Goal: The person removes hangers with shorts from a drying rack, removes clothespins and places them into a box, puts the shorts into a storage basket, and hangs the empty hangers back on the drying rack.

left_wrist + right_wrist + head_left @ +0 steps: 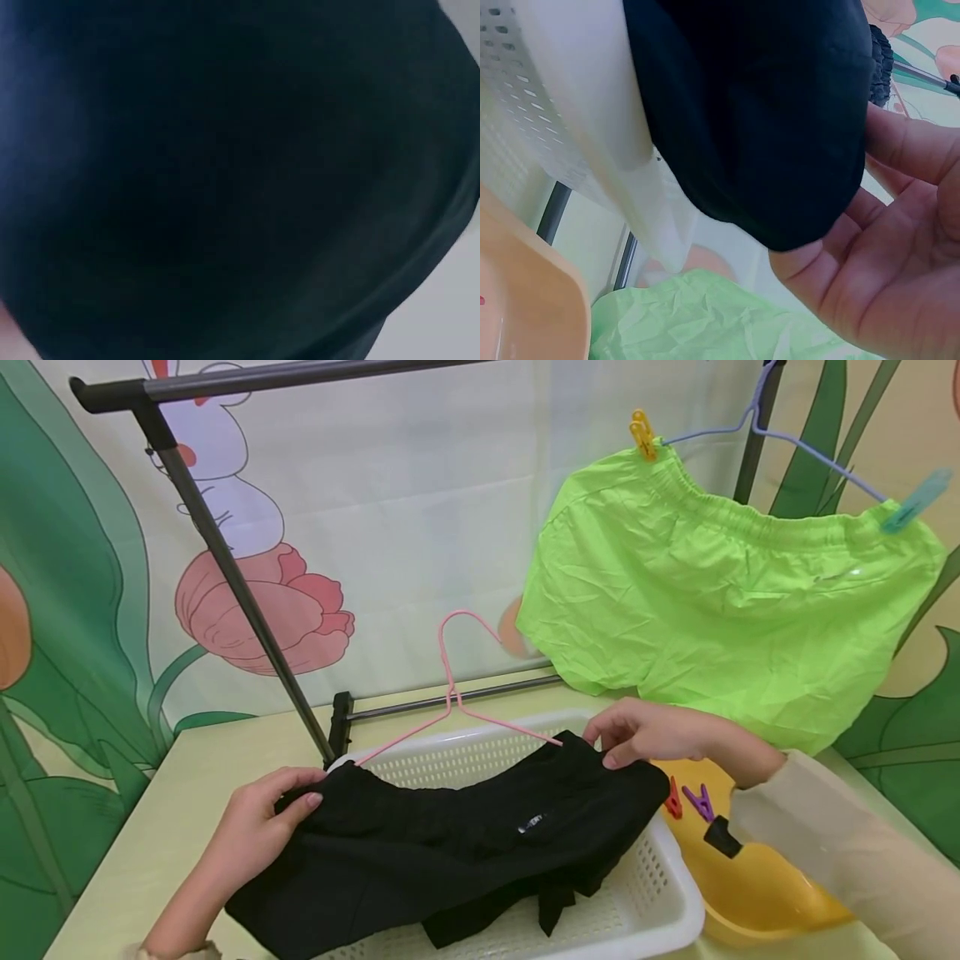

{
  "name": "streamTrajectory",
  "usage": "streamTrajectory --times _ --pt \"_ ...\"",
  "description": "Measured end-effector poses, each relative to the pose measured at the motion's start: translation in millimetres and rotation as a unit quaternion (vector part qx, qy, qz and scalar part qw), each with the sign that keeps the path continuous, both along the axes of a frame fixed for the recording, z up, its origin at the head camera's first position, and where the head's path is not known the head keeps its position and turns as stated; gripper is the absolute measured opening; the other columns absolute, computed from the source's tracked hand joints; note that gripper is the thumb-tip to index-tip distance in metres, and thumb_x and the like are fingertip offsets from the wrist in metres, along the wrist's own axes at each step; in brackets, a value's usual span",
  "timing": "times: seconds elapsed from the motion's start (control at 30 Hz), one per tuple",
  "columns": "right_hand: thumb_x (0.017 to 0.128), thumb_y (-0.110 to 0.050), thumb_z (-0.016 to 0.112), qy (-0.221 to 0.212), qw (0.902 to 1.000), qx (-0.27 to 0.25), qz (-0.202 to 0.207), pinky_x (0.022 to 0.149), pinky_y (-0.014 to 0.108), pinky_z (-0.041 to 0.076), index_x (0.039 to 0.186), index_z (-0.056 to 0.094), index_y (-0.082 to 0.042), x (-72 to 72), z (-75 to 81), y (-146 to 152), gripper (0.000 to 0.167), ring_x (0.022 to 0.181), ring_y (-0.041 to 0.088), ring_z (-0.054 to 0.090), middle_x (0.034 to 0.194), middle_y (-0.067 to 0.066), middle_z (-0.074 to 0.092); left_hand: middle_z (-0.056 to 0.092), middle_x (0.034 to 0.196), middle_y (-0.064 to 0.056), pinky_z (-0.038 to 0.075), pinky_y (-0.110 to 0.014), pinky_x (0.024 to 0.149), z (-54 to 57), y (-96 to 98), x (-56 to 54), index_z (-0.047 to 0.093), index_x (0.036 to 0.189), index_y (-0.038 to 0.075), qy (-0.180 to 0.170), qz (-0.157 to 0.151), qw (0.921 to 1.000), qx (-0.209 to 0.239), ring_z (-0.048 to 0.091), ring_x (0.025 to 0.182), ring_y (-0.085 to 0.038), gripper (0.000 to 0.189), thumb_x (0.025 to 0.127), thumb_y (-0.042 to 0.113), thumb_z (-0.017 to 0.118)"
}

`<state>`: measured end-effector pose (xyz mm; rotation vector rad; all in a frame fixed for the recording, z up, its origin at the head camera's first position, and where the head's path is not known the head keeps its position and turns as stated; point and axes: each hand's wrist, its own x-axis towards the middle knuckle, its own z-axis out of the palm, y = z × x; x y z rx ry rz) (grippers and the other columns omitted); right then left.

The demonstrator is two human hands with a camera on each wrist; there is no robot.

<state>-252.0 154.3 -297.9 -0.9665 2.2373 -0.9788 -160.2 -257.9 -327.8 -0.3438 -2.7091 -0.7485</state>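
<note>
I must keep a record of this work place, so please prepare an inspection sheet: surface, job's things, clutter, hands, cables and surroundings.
Surface: pale yellow-green tabletop with a white perforated basket; a yellow basin beside the basket.
Job's things: black shorts held over the basket; pink wire hanger, ends at their waist, hook free.
Clutter: red clothespin and purple clothespin in the basin.
Hands: left hand grips the black shorts' upper left corner; right hand pinches their waist near the right end.
Cables: nothing seen.
Surroundings: dark garment rack; neon-green shorts clipped to a blue hanger by yellow and teal clothespins; printed backdrop with rabbit and flowers.
</note>
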Motion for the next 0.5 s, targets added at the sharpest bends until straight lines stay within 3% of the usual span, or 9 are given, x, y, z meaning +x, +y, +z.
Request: streamTrajectory --times 0.5 --pt "0.084 0.002 0.052 0.088 0.9961 0.005 0.005 0.061 0.022 0.039 0.098 0.056 -0.003 7.5 6.7 3.0 0.015 0.061 0.007 0.043 0.068 -0.002 0.047 0.063 0.103 -0.017 0.045 -0.045 0.083 16.7 13.7 -4.0 0.056 0.111 -0.001 -0.019 -0.043 0.9988 -0.015 0.058 0.096 -0.030 0.026 0.084 -0.001 0.053"
